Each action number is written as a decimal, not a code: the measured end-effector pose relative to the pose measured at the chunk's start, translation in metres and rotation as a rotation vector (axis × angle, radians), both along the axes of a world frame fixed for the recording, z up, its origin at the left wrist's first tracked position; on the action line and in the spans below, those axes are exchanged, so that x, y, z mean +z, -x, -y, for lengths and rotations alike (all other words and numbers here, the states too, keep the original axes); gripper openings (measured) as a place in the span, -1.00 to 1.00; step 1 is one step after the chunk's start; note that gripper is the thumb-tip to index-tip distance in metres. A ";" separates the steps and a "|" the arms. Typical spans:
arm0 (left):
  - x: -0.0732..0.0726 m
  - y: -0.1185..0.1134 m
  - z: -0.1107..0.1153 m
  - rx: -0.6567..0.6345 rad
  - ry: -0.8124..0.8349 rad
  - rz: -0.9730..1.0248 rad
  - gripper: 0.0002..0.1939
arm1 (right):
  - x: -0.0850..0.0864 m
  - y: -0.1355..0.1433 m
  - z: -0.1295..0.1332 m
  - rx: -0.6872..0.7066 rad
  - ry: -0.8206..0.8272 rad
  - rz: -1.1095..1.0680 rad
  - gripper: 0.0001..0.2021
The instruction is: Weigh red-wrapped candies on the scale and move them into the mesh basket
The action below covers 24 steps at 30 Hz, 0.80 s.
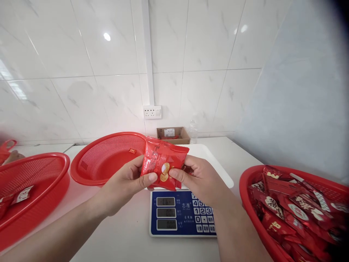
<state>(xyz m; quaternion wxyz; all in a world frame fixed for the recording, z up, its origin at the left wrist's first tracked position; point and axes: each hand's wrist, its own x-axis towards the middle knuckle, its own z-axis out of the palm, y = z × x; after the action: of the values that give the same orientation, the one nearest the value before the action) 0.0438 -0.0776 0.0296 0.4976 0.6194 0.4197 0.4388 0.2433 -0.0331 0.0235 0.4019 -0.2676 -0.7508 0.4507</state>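
Both my hands hold red snack packets with a picture of round golden biscuits on the front one. My left hand grips the left edge, thumb on the front. My right hand grips the right side, its thumb pressed near the biscuit picture. More than one packet seems stacked there, but I cannot tell how many. Below and behind the packets is a digital scale with a blue keypad panel and a white weighing tray, which my hands partly cover.
At right, a red basket is heaped with red packets. A red mesh basket at centre left holds one small packet; another red basket at far left holds a few. A cardboard box and clear bottle stand by the tiled wall.
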 end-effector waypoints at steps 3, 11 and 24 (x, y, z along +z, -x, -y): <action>-0.002 -0.001 0.000 -0.023 0.011 -0.020 -0.65 | 0.001 0.001 0.002 -0.013 -0.028 0.016 -0.82; -0.005 -0.002 0.001 0.063 -0.030 -0.033 -0.66 | 0.002 -0.008 0.000 -0.075 0.002 0.000 -0.68; -0.031 0.073 -0.031 0.568 -0.199 -1.280 -0.48 | -0.017 -0.005 -0.016 -0.128 -0.170 0.599 -0.76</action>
<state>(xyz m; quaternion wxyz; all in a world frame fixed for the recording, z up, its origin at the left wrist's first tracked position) -0.0296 -0.0461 -0.0012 -0.0395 0.6647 0.7332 0.1376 0.2487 -0.0168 0.0063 0.2115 -0.4004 -0.8524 0.2615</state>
